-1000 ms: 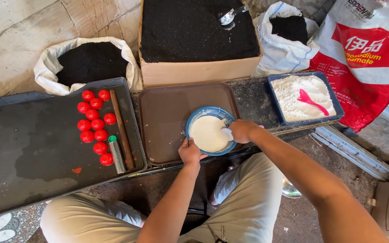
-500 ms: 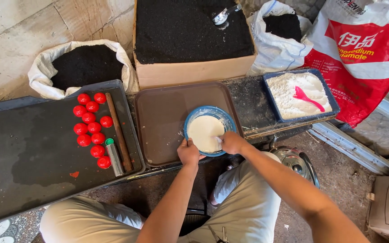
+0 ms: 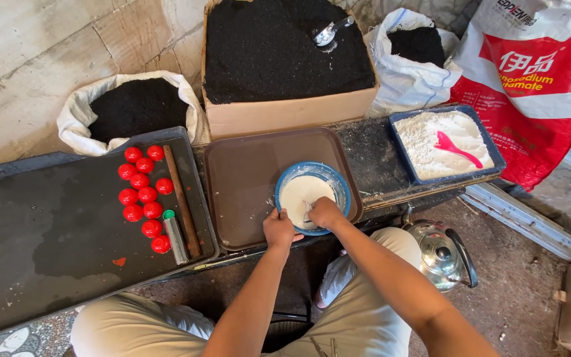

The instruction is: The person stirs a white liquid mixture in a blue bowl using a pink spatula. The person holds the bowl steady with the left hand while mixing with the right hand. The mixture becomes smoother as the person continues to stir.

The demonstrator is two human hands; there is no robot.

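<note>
Head view: right hand (image 3: 326,213) is closed around a small utensil dipped in the white batter, apparently stirring. Left hand (image 3: 279,229) pinches the rim of the blue bowl (image 3: 338,182), seemingly to steady it. The bowl sits on a brown tray (image 3: 246,178). Ten red balls (image 3: 141,198) lie beside one wooden stick (image 3: 181,198) on the dark tray (image 3: 47,244). One kettle (image 3: 439,251) stands below.

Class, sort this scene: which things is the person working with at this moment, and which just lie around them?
In use:
left hand steadying the blue bowl
right hand in the white paste
brown tray under the bowl

Lying about:
red balls
wooden stick
tub of white powder with pink scoop
kettle
box of black powder
</note>
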